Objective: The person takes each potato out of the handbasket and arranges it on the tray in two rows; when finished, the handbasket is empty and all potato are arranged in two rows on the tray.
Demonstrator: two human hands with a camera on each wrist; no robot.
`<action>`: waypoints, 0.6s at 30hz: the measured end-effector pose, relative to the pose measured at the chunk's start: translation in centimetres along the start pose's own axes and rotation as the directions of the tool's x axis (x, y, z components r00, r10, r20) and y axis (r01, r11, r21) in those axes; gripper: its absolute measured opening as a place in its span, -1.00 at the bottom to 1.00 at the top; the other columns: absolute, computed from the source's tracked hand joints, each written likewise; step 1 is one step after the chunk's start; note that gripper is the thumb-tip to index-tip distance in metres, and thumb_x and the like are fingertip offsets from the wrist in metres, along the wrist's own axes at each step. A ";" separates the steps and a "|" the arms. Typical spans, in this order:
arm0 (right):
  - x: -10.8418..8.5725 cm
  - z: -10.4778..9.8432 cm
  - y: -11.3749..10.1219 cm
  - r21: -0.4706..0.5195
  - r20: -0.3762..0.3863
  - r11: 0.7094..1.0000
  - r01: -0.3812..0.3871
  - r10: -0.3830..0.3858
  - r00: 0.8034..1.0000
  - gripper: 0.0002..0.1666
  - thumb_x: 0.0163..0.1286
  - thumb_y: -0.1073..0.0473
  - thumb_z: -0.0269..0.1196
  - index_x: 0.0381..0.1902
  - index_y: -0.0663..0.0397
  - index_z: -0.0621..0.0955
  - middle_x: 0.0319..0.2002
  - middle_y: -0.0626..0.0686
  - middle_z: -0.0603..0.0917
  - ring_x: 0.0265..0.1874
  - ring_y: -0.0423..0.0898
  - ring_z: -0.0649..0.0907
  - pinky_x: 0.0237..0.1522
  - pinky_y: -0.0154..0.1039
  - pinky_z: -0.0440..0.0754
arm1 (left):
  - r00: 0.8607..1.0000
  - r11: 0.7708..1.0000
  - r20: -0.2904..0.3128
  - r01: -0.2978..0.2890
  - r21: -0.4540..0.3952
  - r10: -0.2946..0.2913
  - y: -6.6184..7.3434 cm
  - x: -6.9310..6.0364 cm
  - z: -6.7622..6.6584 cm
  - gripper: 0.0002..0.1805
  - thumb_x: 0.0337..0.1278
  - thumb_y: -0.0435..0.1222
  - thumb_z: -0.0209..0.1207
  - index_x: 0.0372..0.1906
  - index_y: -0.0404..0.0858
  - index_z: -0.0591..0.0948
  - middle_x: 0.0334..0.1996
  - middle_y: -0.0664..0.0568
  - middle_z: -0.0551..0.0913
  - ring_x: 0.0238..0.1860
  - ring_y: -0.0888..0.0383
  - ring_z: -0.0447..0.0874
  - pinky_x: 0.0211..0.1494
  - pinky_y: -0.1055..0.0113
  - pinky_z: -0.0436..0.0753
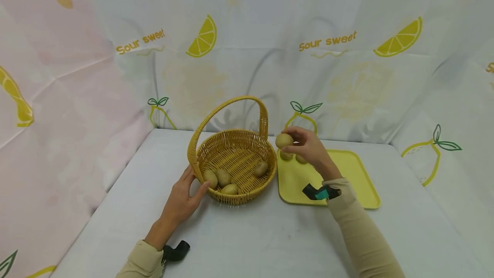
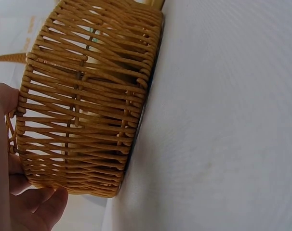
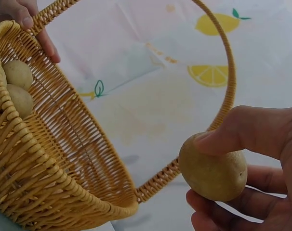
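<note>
A yellow woven basket (image 1: 237, 198) with a tall arched handle stands on the table, several potatoes (image 1: 223, 177) inside it. My left hand (image 1: 183, 198) grips its left rim, thumb over the edge and fingers against the outer wall (image 2: 83, 110). Between the thumb and fingers of my right hand (image 1: 310, 147) is a potato (image 3: 213, 166), held up just beyond the basket's right rim. Below that hand, on the yellow tray (image 1: 349, 175), lie potatoes (image 1: 286, 156), partly hidden by the hand.
A white cloth covers the table (image 1: 247, 239). Behind it hangs a lemon-printed backdrop (image 1: 239, 67), close to the table's back edge. The basket's handle (image 1: 227, 104) arches high over the basket, and the tray sits just to the basket's right.
</note>
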State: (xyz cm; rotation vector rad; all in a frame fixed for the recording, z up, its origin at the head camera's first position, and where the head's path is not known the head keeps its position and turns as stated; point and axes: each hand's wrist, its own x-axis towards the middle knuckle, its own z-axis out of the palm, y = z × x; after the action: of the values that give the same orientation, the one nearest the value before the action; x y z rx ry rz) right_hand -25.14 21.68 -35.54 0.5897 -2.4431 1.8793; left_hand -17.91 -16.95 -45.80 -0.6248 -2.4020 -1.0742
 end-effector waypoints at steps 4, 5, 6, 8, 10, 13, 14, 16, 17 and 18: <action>-0.6 -0.7 0.4 -0.004 -0.030 1.000 -0.016 0.016 0.999 -0.43 0.27 0.42 0.46 0.25 0.32 0.60 0.13 0.27 0.65 0.01 0.03 0.69 -0.09 -0.23 0.68 | 1.000 1.000 -0.003 0.001 0.003 -0.001 -0.1 0.0 0.0 -0.30 0.39 -0.28 0.32 0.50 -0.46 0.36 0.53 -0.22 0.30 0.52 -0.13 0.25 0.54 0.22 0.20; -0.7 -0.9 0.5 -0.006 -0.037 1.000 -0.018 0.018 0.999 -0.43 0.27 0.42 0.46 0.24 0.32 0.60 0.12 0.28 0.66 0.00 0.02 0.69 -0.09 -0.23 0.68 | 1.000 1.000 -0.003 0.002 0.002 -0.002 -0.1 0.0 0.0 -0.30 0.39 -0.28 0.32 0.50 -0.46 0.37 0.53 -0.22 0.30 0.52 -0.12 0.25 0.54 0.23 0.20; -0.8 -1.0 0.6 -0.008 -0.043 1.000 -0.020 0.019 0.999 -0.42 0.26 0.41 0.46 0.24 0.33 0.60 0.11 0.28 0.66 0.00 0.01 0.69 -0.09 -0.24 0.68 | 1.000 1.000 -0.003 0.002 0.001 -0.002 -0.1 0.0 0.0 -0.30 0.39 -0.28 0.32 0.50 -0.46 0.37 0.53 -0.21 0.31 0.52 -0.12 0.25 0.54 0.23 0.20; -1.1 -1.4 0.7 -0.016 -0.054 1.000 -0.025 0.024 0.998 -0.42 0.26 0.40 0.47 0.24 0.34 0.60 0.10 0.29 0.66 -0.02 -0.02 0.69 -0.10 -0.25 0.68 | 1.000 1.000 -0.001 0.004 -0.002 -0.004 -0.1 0.0 0.0 -0.30 0.39 -0.27 0.32 0.50 -0.45 0.37 0.53 -0.21 0.31 0.52 -0.11 0.25 0.54 0.24 0.19; -1.4 -1.7 0.8 -0.025 -0.067 0.999 -0.033 0.031 0.997 -0.41 0.27 0.39 0.47 0.25 0.33 0.60 0.09 0.29 0.66 -0.03 -0.04 0.70 -0.11 -0.26 0.68 | 1.000 1.000 -0.002 0.006 -0.004 -0.006 0.0 0.0 -0.1 -0.30 0.39 -0.26 0.32 0.50 -0.45 0.37 0.53 -0.21 0.31 0.52 -0.11 0.24 0.54 0.25 0.19; -1.9 -2.3 1.0 -0.046 -0.093 0.998 -0.040 0.036 0.995 -0.41 0.27 0.37 0.47 0.25 0.34 0.60 0.10 0.29 0.66 -0.04 -0.06 0.70 -0.12 -0.27 0.68 | 1.000 1.000 -0.001 0.006 -0.004 -0.006 0.0 0.0 -0.1 -0.30 0.40 -0.25 0.32 0.50 -0.44 0.37 0.53 -0.22 0.31 0.53 -0.11 0.23 0.55 0.25 0.18; -2.1 -2.5 1.0 -0.050 -0.102 0.998 -0.045 0.039 0.994 -0.41 0.27 0.37 0.47 0.25 0.34 0.60 0.11 0.28 0.66 -0.05 -0.06 0.71 -0.12 -0.27 0.68 | 1.000 1.000 -0.001 0.006 -0.005 -0.006 0.0 0.0 -0.1 -0.30 0.40 -0.25 0.32 0.50 -0.44 0.37 0.53 -0.22 0.31 0.53 -0.11 0.23 0.55 0.25 0.18; -2.5 -2.9 1.1 -0.055 -0.119 0.997 -0.053 0.046 0.992 -0.41 0.27 0.36 0.47 0.25 0.34 0.60 0.13 0.29 0.66 -0.04 -0.07 0.71 -0.11 -0.27 0.68 | 1.000 1.000 -0.001 0.004 -0.005 -0.004 -0.1 0.0 -0.1 -0.30 0.40 -0.25 0.32 0.50 -0.44 0.37 0.53 -0.22 0.31 0.53 -0.11 0.23 0.55 0.25 0.18; -2.7 -3.1 1.1 -0.057 -0.127 0.997 -0.056 0.049 0.991 -0.41 0.27 0.36 0.47 0.26 0.35 0.60 0.14 0.29 0.66 -0.04 -0.07 0.70 -0.09 -0.27 0.67 | 1.000 1.000 0.000 0.003 -0.005 -0.003 -0.1 0.0 -0.1 -0.29 0.40 -0.25 0.32 0.50 -0.44 0.37 0.53 -0.22 0.31 0.53 -0.11 0.23 0.55 0.26 0.18; -2.9 -3.3 1.2 -0.056 -0.133 0.997 -0.062 0.054 0.990 -0.41 0.28 0.36 0.47 0.26 0.35 0.59 0.14 0.30 0.66 -0.03 -0.07 0.70 -0.09 -0.27 0.67 | 1.000 1.000 0.000 0.002 -0.005 -0.002 -0.1 0.0 -0.1 -0.29 0.40 -0.25 0.33 0.50 -0.44 0.37 0.53 -0.22 0.31 0.53 -0.11 0.24 0.54 0.25 0.18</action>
State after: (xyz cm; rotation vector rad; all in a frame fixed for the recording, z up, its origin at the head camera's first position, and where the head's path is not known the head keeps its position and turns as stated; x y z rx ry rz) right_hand -23.52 25.82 -36.40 0.3837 -2.4478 1.7940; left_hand -17.91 -17.07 -45.81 -0.6239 -2.4015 -1.0813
